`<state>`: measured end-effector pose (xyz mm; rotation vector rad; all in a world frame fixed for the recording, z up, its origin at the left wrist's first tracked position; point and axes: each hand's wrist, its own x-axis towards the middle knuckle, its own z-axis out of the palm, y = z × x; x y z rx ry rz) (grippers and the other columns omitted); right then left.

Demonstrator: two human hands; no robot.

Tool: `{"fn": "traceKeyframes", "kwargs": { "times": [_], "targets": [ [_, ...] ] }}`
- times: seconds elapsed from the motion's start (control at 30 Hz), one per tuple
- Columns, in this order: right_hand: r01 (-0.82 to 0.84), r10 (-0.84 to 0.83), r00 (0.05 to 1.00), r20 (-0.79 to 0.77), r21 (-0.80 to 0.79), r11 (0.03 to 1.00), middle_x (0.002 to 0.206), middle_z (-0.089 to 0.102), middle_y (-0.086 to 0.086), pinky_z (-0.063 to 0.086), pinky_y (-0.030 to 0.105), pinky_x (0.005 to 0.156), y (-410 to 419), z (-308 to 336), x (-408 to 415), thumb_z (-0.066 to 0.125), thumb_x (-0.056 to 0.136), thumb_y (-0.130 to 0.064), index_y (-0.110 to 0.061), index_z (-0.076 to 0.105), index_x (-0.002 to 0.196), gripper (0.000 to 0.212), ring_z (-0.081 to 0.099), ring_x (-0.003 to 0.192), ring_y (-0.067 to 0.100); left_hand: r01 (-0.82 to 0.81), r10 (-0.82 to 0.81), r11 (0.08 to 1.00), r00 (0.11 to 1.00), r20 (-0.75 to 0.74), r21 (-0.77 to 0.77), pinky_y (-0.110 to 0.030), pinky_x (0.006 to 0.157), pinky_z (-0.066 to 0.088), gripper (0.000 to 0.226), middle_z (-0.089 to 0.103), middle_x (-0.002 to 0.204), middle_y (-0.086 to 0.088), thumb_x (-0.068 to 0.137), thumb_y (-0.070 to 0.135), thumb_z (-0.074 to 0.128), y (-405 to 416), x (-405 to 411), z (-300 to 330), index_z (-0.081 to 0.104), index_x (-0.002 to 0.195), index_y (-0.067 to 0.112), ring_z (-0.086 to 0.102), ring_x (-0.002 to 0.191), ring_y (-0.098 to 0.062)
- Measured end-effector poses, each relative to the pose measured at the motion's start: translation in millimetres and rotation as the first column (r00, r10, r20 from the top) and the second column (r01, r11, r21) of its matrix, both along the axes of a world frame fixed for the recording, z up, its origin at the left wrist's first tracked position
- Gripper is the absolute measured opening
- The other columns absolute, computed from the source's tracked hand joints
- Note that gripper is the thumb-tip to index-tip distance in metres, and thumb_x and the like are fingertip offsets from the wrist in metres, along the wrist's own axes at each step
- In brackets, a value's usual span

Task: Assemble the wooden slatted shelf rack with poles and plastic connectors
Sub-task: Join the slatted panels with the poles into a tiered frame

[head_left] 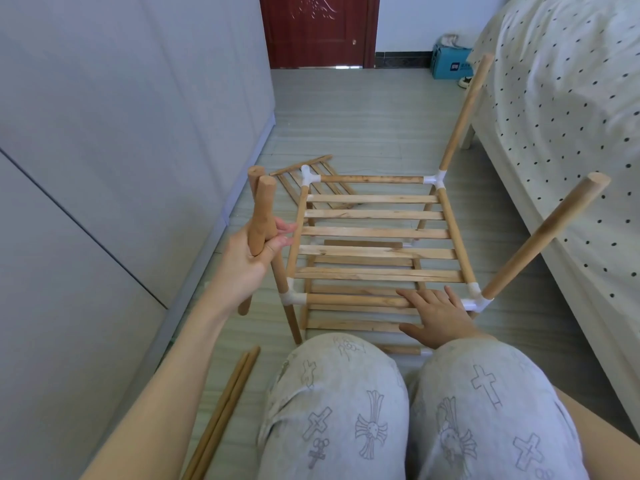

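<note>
**Rack half built, left hand holding two loose poles**

From the head cam I see the rack (377, 233) standing on the floor (363, 126) right in front of the knees (332, 403), between the wardrobe (121, 133) and the bed (571, 116).

- Top tier: slatted shelf framed by poles, white plastic connectors at all four corners. Near-left connector (292, 298), near-right connector (479, 301), far-left connector (307, 174), far-right connector (437, 179).
- Uprights fitted on the right side only: far-right upright (465, 109) and near-right upright (543, 233). Both lean outward in this wide-angle view. The two left connectors have no upright rising from them.
- A lower slatted tier shows through the gaps in the top one.

Left hand (258, 251): fingers curled round two loose poles (260, 216), held together roughly upright, just left of the rack's near-left corner.

Right hand (434, 311): flat, fingers straight and spread, pressing on the near front rail beside the near-right connector. Grips nothing.

Elsewhere on the floor: spare slat panel (311, 183) behind the far-left corner, partly under the rack; two more poles (225, 414) lying side by side by the left knee. Blue box (448, 65) by the far wall, near the door (315, 29).
</note>
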<state>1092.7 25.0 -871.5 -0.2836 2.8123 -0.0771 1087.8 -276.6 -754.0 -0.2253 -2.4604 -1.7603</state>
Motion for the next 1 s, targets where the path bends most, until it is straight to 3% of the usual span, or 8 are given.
{"fn": "traceKeyframes", "kwargs": {
  "times": [0.17, 0.33, 0.4, 0.47, 0.6, 0.77, 0.87, 1.0],
  "targets": [
    [0.007, -0.007, 1.000, -0.011, -0.007, 1.000, 0.146, 0.033, -0.005, -0.002, 0.041, 0.116, 1.2, -2.1, -1.1, 0.042, 0.093, -0.051, -0.034, 0.014, 0.147, 0.063, 0.024, 0.139, 0.015, 0.055, -0.055, 0.995, 0.998, 0.007, -0.077, -0.043, 0.102, 0.044, 0.021, 0.068, 0.106, 0.020, 0.091, 0.009, 0.057, -13.7, -0.8, -3.8, 0.064, 0.105, 0.023, 0.061, 0.107, -0.001],
    [0.040, -0.041, 0.997, -0.067, -0.018, 0.999, 0.141, 0.041, -0.007, 0.003, 0.039, 0.116, -0.1, -7.7, -0.7, 0.029, 0.099, -0.045, -0.035, 0.025, 0.143, 0.045, 0.031, 0.135, 0.014, -0.116, 0.116, 0.993, 0.993, 0.016, -0.013, -0.048, 0.096, 0.046, 0.017, 0.072, 0.093, 0.008, 0.087, 0.015, 0.063, -6.2, -3.0, -10.7, 0.065, 0.086, 0.032, 0.065, 0.100, -0.014],
    [0.062, -0.066, 0.995, -0.079, -0.047, 0.997, 0.135, 0.047, -0.007, 0.006, 0.039, 0.116, -1.4, -8.4, -2.9, 0.024, 0.101, -0.043, -0.034, 0.034, 0.138, 0.040, 0.038, 0.130, 0.014, -0.176, 0.175, 0.984, 0.984, -0.015, -0.030, -0.041, 0.092, 0.049, 0.013, 0.071, 0.088, 0.010, 0.086, 0.017, 0.064, -1.2, -3.0, -15.8, 0.064, 0.087, 0.029, 0.065, 0.095, -0.009],
    [0.056, -0.058, 0.993, -0.098, -0.021, 0.998, 0.131, 0.051, -0.006, 0.010, 0.038, 0.115, -2.1, -7.9, -4.8, 0.022, 0.101, -0.042, -0.032, 0.039, 0.134, 0.039, 0.043, 0.126, 0.016, -0.250, 0.247, 0.967, 0.967, -0.058, -0.050, -0.023, 0.085, 0.047, 0.010, 0.069, 0.084, 0.017, 0.085, 0.021, 0.064, 5.0, -0.5, -20.0, 0.062, 0.088, 0.030, 0.062, 0.089, 0.004],
    [-0.018, 0.024, 0.997, -0.077, 0.071, 0.997, 0.128, 0.054, -0.004, 0.020, 0.038, 0.111, 2.8, 2.7, -10.9, 0.006, 0.095, -0.048, -0.031, 0.041, 0.134, 0.055, 0.046, 0.121, 0.018, -0.297, 0.292, 0.953, 0.953, -0.083, -0.053, -0.004, 0.073, 0.040, 0.011, 0.067, 0.085, 0.019, 0.086, 0.021, 0.063, 9.7, 4.2, -22.3, 0.061, 0.087, 0.032, 0.058, 0.087, 0.011],
    [0.083, -0.059, 0.990, -0.131, 0.182, 0.980, 0.136, 0.045, 0.003, 0.019, 0.044, 0.113, 16.4, 27.3, -44.0, 0.030, 0.101, -0.030, -0.033, 0.042, 0.136, 0.037, 0.036, 0.130, 0.025, -0.129, 0.127, 0.991, 0.991, 0.049, 0.036, 0.002, 0.074, 0.038, 0.017, 0.069, 0.099, 0.013, 0.088, 0.009, 0.061, 30.2, 4.0, -27.4, 0.069, 0.101, 0.016, 0.059, 0.091, 0.015],
    [0.174, -0.167, 0.978, -0.127, 0.042, 0.984, 0.137, 0.043, 0.008, 0.033, 0.044, 0.107, 22.1, 37.7, -51.0, 0.037, 0.099, -0.026, -0.023, 0.038, 0.140, 0.042, 0.038, 0.129, 0.030, -0.015, 0.006, 0.995, 0.995, 0.098, 0.101, -0.003, 0.085, 0.041, 0.025, 0.068, 0.108, 0.007, 0.089, 0.004, 0.059, 54.2, 4.5, -28.1, 0.068, 0.110, 0.014, 0.059, 0.097, 0.012],
    [-0.008, -0.018, 0.995, -0.094, -0.268, 0.963, 0.146, 0.037, 0.007, 0.029, 0.033, 0.107, 2.3, 35.7, -39.1, 0.047, 0.097, -0.029, -0.019, 0.033, 0.145, 0.051, 0.035, 0.133, 0.026, 0.150, -0.160, 0.984, 0.981, 0.107, 0.096, -0.007, 0.091, 0.041, 0.033, 0.065, 0.112, 0.010, 0.089, -0.001, 0.057, 65.5, -0.7, -25.3, 0.062, 0.112, 0.022, 0.058, 0.105, 0.007]
  ]
}}
